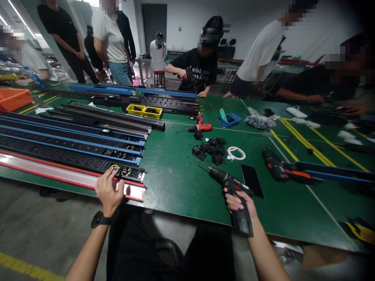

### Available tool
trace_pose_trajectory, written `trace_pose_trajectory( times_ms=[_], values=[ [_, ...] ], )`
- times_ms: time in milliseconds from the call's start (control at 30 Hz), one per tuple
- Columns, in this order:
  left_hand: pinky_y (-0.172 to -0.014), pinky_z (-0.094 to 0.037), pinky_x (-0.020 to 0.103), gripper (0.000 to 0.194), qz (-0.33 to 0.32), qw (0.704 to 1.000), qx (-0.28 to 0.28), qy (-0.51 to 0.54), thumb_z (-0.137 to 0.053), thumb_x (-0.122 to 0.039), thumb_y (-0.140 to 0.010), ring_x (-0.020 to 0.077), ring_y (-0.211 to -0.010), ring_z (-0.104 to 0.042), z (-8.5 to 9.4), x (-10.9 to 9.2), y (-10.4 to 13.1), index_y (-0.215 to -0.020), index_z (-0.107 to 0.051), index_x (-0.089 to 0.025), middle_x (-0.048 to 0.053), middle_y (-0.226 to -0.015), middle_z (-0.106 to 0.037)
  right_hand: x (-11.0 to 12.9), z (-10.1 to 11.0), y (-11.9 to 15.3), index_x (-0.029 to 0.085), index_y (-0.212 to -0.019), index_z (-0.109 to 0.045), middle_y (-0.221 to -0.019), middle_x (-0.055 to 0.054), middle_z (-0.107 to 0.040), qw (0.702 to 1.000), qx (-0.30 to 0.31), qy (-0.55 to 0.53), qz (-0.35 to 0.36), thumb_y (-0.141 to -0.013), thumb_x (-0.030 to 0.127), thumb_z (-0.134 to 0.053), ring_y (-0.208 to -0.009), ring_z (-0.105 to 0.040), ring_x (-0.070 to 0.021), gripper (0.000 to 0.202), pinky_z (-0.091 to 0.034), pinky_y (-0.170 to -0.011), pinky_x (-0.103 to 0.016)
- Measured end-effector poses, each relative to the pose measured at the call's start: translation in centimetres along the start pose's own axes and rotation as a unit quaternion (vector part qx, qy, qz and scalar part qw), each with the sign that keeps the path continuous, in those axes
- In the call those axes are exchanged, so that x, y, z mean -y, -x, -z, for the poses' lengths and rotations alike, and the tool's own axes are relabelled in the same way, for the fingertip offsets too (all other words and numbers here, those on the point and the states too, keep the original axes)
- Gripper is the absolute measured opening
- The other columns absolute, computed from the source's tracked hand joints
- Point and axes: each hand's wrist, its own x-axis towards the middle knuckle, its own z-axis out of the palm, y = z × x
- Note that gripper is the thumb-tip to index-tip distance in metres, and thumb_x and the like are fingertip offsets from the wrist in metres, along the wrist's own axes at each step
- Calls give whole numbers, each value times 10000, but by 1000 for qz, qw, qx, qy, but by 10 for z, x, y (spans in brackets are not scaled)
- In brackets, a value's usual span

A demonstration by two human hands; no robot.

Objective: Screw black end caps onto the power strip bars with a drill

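Note:
My left hand [109,191] lies over the end of a long red-edged channel [73,173], its thumb apart and its fingers stretched out. Its fingertips reach a yellow-green wire [114,167] at the end of a long black strip [84,159] with a row of sockets, where small brass-coloured parts show. My right hand [241,203] is wrapped round the grip of a black cordless drill [231,181]. The drill's bit points up and left, over the green table and apart from the strips. Beside the drill lies a dark flat phone-like slab [252,180].
Several blue-edged strips [73,134] lie left. Yellow trays [144,111], a red-orange drill [202,127], black parts [211,149], a white cable coil [236,153] and a blue tray [230,120] are mid-table. Another black drill [274,164] lies right. Co-workers [202,62] stand opposite.

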Motion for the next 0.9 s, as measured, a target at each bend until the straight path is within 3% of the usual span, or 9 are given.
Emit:
trace_pose_trajectory(
  times_ms=[267,600,900],
  values=[
    [-1244,-197,553,544,-7,1000,11,-16,-556,-389,-926,341,-1440,-481,-13,2,-3,-1444,-551,-227,126,-1552,-542,1,-6,-2,209,-1141,-548,-581,103,-414,995,39,88,13,-922,310,-645,-415,-347,-74,260,-432,-420,-165],
    [-1245,-186,550,629,-12,999,23,-26,-571,-390,-875,355,-1461,-458,-24,1,-13,-1479,-527,-219,136,-1556,-538,2,3,-4,145,-1159,-571,-587,107,-445,999,11,28,13,-918,290,-639,-404,-364,-49,289,-422,-427,-141],
    [-1230,-224,539,614,-14,1000,8,-14,-571,-368,-866,349,-1464,-450,-24,-1,-12,-1457,-546,-201,150,-1548,-542,-2,-16,-2,173,-1122,-589,-586,96,-458,995,50,85,11,-896,310,-662,-410,-373,-63,274,-406,-417,-180]
  ],
)
